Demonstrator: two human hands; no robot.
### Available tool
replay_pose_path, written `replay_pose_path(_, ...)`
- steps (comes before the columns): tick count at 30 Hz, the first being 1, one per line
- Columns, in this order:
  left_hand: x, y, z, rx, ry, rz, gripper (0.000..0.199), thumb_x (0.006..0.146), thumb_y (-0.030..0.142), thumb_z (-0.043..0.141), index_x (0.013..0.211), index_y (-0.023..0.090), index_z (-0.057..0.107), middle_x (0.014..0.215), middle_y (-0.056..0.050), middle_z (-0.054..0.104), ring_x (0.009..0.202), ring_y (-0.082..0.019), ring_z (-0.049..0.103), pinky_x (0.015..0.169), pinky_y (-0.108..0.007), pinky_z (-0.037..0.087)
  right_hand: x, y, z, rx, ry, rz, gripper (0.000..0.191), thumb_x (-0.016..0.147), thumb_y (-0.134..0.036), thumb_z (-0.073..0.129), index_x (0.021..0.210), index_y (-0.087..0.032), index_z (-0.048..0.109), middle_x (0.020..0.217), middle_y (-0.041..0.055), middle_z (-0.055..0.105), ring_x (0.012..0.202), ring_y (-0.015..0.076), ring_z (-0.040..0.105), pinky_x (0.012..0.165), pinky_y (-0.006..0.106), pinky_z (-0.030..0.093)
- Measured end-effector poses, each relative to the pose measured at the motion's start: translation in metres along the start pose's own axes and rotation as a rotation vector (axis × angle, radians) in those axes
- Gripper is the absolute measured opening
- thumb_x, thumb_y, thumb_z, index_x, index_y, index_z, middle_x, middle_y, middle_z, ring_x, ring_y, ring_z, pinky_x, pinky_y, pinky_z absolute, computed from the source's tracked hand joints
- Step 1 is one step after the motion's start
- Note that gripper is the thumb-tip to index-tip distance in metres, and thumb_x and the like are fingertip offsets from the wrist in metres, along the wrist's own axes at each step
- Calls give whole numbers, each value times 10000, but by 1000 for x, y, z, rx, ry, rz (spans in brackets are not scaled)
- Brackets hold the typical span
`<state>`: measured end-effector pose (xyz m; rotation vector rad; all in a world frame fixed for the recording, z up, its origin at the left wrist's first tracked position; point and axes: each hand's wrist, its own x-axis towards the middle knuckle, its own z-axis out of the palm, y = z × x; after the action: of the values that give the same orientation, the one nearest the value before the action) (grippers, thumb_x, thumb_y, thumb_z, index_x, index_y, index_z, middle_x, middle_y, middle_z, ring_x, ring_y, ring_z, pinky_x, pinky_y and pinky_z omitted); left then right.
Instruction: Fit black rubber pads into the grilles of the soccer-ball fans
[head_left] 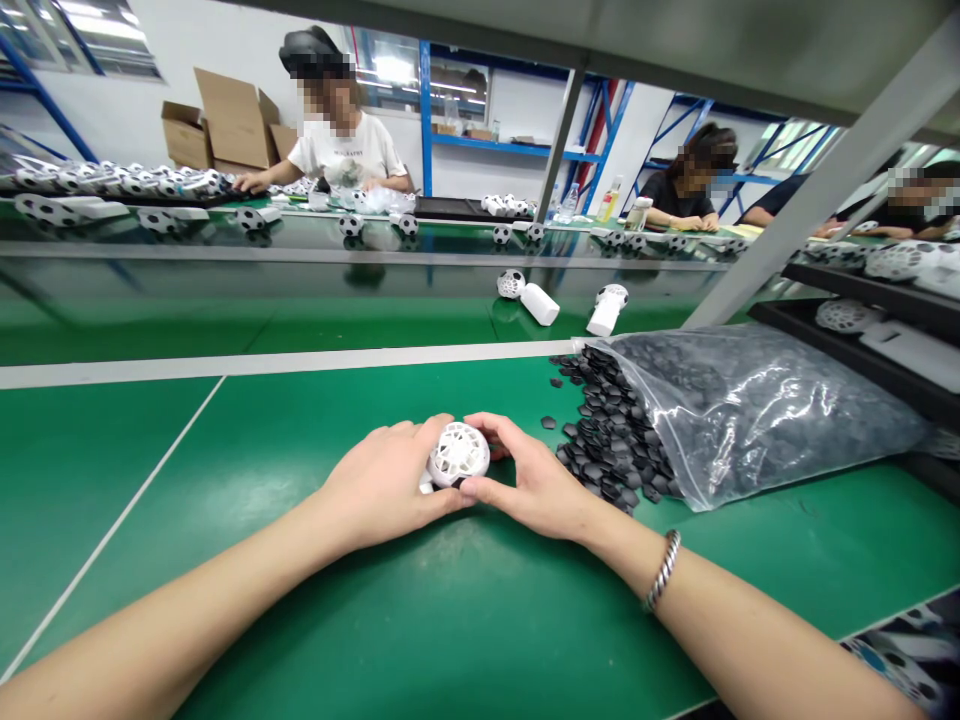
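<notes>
A white openwork ball piece (pixel 459 455) is held between both hands over the green table. My left hand (pixel 386 480) wraps its left side, with the thumb along the lower edge. On the right side, my right hand (pixel 529 475) closes round it with curled fingers, its thumb tip meeting the left thumb. A bit of black shows under the ball's lower edge, and the ball's underside is hidden. Just right of my right hand lies a heap of small black flat pieces (pixel 611 430), spilling out of a clear plastic bag (pixel 772 410).
Beyond the white strip (pixel 300 363), two ball-ended white items (pixel 540 303) (pixel 607 310) lie on the green surface. Black trays (pixel 817 320) stand at the right. Across the line, several people work beside rows of ball items. A slanted grey post (pixel 825 170) rises at the right.
</notes>
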<state>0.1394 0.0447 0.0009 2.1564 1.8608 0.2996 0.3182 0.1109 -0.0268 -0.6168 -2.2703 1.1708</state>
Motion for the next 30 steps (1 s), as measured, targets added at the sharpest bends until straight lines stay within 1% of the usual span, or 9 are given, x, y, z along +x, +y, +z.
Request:
replay_pose_path(5,0,0,0,3,-7,-2,571,745,676,396,1108,241,471,915,-71,611,821,-270,576,667,-343,423,0,1,1,1,5,-8,539,755,-299,643,1227,-226,394,1212,63,513,1095,190,497,927,369,439)
replay_pose_path(22,0,-1,0,-12,-2,27,497,767,628,415,1087,253,475,908,-51,616,804,-261,577,650,-333,416,-1,4,1,-28,-6,3,550,764,-330,633,1243,-227,383,1243,72,487,1124,197,474,954,381,418)
replay_pose_path(30,1,0,-1,-14,-11,15,494,762,621,428,1083,248,471,917,-50,618,810,-262,582,646,-328,416,-1,3,1,-36,-12,3,539,771,-322,623,1243,-217,385,1246,68,484,1130,190,466,967,367,406)
